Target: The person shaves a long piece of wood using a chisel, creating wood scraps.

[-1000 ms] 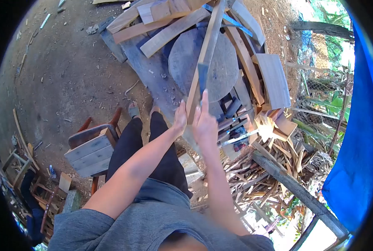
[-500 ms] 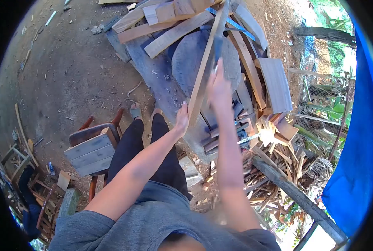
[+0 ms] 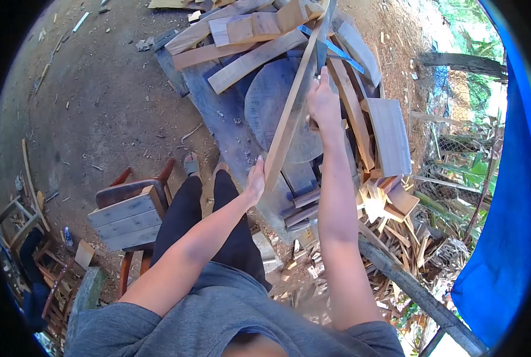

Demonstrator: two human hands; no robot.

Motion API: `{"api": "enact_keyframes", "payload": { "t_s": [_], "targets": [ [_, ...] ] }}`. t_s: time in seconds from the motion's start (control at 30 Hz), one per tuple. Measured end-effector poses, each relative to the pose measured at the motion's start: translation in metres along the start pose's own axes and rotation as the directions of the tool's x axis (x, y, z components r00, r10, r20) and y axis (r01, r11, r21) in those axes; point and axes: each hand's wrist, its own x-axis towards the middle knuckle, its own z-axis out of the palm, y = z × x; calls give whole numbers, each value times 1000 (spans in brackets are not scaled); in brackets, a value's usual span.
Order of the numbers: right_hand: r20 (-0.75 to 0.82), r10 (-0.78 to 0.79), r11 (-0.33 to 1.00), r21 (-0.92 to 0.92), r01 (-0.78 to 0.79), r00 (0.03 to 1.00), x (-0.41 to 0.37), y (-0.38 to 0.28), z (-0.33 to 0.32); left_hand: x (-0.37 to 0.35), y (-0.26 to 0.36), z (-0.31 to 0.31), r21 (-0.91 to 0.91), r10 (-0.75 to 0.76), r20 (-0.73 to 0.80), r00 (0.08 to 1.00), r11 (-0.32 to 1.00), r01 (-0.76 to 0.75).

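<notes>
A long wooden strip (image 3: 291, 113) slants from my left hand up over a round wooden block (image 3: 271, 83) toward the top of the view. My left hand (image 3: 255, 183) is closed at the strip's near end, its fingers partly hidden. To the right of the strip, my right hand (image 3: 325, 104) is wrapped round the handle of a long knife that looks like a machete. The knife's grey-blue blade (image 3: 322, 53) points away from me, close along the strip's right side. Its far end cannot be told apart from the strip.
Several wooden pieces (image 3: 256, 27) lie stacked beyond the block. A pale board (image 3: 389, 137) leans at the right, above a heap of wood scraps (image 3: 396, 232). A wooden chair (image 3: 128, 208) stands left of my legs. A blue tarp (image 3: 485, 256) hangs at far right.
My right hand and the knife have moved slightly right and away from me, and the motion blur is gone. My left hand stays at the strip's near end, and the view has shifted a little.
</notes>
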Motion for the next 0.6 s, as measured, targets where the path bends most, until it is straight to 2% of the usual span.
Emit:
{"api": "enact_keyframes", "payload": {
  "t_s": [0.03,0.07,0.1,0.13,0.17,0.27,0.33,0.43,0.47,0.5,0.57,0.6],
  "targets": [
    [5,13,1000,18,-13,1000,1,-2,-3,0,-2,0,0,0,3,1000,1000,0],
    [42,19,998,-67,-16,999,-18,4,-1,1,-3,1,-21,-5,-16,1000,1000,5],
    [41,14,997,-74,-11,999,-44,8,0,3,-5,2,-45,-11,-36,999,999,10],
    [52,-8,996,-89,12,999,-68,14,5,14,-16,-5,17,15,22,1000,1000,-15],
    [67,-33,994,-103,40,997,-74,16,9,18,-13,-4,8,20,19,1000,1000,-20],
    [44,-42,995,-92,46,998,-34,7,2,11,-22,-8,30,0,19,1000,1000,0],
    [-35,-108,994,-1,108,994,24,4,0,8,-13,-5,-34,-5,37,999,999,6],
    [13,-58,998,-29,59,998,35,-6,-8,1,-5,-3,-43,-5,25,1000,999,6],
    [-36,-126,992,-14,126,991,17,2,-3,-1,-1,0,-48,0,33,999,999,1],
    [-42,-127,992,-23,126,991,-9,3,-5,-3,0,0,-41,2,36,999,999,-1],
    [136,8,993,-117,8,991,-46,3,-4,-4,6,3,-42,1,36,999,999,1],
    [144,6,992,-122,12,990,-42,3,-4,-6,10,5,-26,1,26,1000,1000,0]
  ]
}}
